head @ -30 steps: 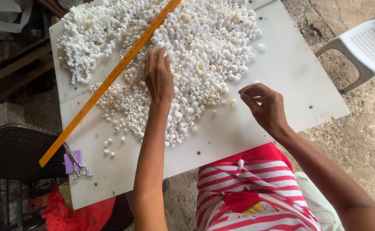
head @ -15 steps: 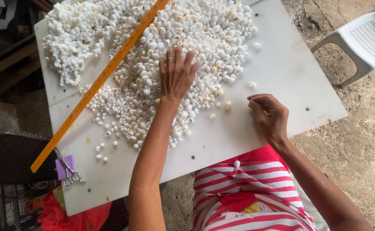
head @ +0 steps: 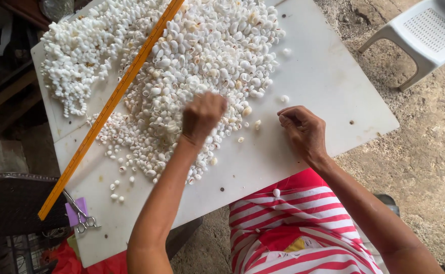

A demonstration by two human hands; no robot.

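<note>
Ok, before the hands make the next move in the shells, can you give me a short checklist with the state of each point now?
1. Left hand is on the pile of white shells: ok, it rests curled on the near edge.
2. Left hand holds a shell: cannot tell, fingers are closed.
3. Right hand is off the pile: ok, it lies curled on the bare white board.
4. Right hand holds something: cannot tell.
5. Yellow ruler is away from both hands: ok, it lies diagonally at the left.
6. Scissors are out of the way: ok, at the board's near left corner.
</note>
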